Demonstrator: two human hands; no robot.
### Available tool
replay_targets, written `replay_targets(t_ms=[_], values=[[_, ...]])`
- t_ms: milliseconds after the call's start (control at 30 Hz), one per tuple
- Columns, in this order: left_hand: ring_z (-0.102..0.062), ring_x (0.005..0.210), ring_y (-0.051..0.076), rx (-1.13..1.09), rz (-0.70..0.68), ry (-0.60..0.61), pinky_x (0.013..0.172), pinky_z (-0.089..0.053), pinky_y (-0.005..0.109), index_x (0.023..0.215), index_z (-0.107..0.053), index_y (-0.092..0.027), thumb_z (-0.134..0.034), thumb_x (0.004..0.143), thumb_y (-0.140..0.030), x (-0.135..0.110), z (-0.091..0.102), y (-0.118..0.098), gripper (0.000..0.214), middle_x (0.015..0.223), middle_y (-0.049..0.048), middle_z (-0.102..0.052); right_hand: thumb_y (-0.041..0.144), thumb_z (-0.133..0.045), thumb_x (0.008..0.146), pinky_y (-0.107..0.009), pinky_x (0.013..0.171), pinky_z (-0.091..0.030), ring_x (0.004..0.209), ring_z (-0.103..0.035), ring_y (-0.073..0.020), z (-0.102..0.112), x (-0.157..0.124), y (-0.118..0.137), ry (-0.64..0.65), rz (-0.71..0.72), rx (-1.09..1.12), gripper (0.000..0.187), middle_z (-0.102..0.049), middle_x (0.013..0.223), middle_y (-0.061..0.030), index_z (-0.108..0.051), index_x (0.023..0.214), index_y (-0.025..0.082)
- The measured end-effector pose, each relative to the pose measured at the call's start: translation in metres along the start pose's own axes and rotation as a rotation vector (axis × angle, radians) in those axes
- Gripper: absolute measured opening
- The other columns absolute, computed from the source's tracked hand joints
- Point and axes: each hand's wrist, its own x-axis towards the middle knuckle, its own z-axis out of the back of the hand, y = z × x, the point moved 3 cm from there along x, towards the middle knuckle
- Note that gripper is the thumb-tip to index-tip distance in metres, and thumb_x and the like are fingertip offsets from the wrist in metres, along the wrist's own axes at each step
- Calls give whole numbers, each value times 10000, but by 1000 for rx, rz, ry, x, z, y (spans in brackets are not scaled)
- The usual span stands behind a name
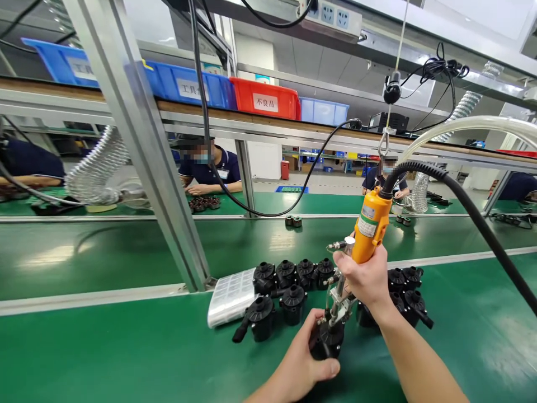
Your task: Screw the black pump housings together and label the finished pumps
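On green bench matting point(126, 347), steadies black pump point(328, 340) low at centre with left hand point(300, 364) curled round its near side, grips orange electric screwdriver point(371, 226) in closed right hand point(364, 278) directly above, bit shaft point(338, 296) standing near-vertical onto pump's top, spare pumps point(289, 274) clustered just behind.

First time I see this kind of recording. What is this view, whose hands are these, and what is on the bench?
The single picture comes from a camera on a person's head, looking down at their own bare hands. The right hand grips an orange powered screwdriver, hung from above, its tip down at a black round part that the left hand holds on the green bench. More black parts and a clear plastic tray lie behind. Other people sit across the belt.
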Motion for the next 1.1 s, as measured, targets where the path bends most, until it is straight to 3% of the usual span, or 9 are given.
replay_targets(t_ms=[100,233,333,433,600,767,933,1100], values=[[-585,1194,332,1,-38,6,1049,-455,396,1318,-516,-245,-922,637,-635,-1,-1,-5,884,1292,101,-638,329,-826,660,-233,475,-406,483,-402,-88,8,2,7,-19,9,14,429,-477,589,98,-543,960,212],[-583,1203,327,15,-32,-8,1037,-438,376,1329,-525,-248,-925,619,-655,-3,-3,-10,910,1283,100,-638,318,-865,657,-236,468,-426,488,-459,-99,39,1,25,-72,40,-5,486,-535,633,71,-582,1035,201],[-584,1185,322,-9,-7,-9,1025,-433,370,1321,-533,-260,-962,576,-602,-4,-9,-12,925,1266,87,-637,330,-894,672,-239,450,-414,479,-459,-101,66,-5,36,-105,51,90,529,-548,656,54,-603,1094,199],[-582,1189,328,-59,3,5,1033,-422,371,1324,-526,-253,-994,546,-569,-4,-15,-12,961,1276,94,-631,396,-898,707,-228,431,-382,462,-419,-89,75,-11,46,-67,57,240,564,-517,652,58,-603,1152,213],[-585,1148,320,-76,-30,1,1000,-436,361,1309,-545,-228,-999,543,-583,-3,-18,-12,958,1243,88,-645,458,-875,758,-212,426,-378,442,-400,-71,48,-17,50,-58,80,401,522,-478,647,77,-579,1129,242],[-627,1110,347,-30,-55,4,1077,-463,455,1299,-606,-220,-1006,572,-530,-1,-16,-10,886,1116,62,-706,354,-879,719,-225,460,-405,484,-436,-75,17,-16,30,-33,73,329,527,-519,714,67,-558,1125,250],[-637,1105,362,-56,-64,25,1117,-456,511,1331,-618,-204,-1004,585,-566,-3,-17,-16,915,1105,79,-726,354,-864,698,-240,478,-409,498,-417,-76,8,-16,16,11,41,251,510,-494,697,67,-566,1090,219],[-623,1174,399,-70,-47,28,1140,-442,544,1389,-613,-216,-987,602,-555,-2,-19,-28,934,1173,95,-731,366,-852,669,-244,463,-413,479,-414,-85,-3,-19,22,63,-14,241,491,-481,630,79,-566,1037,213]])
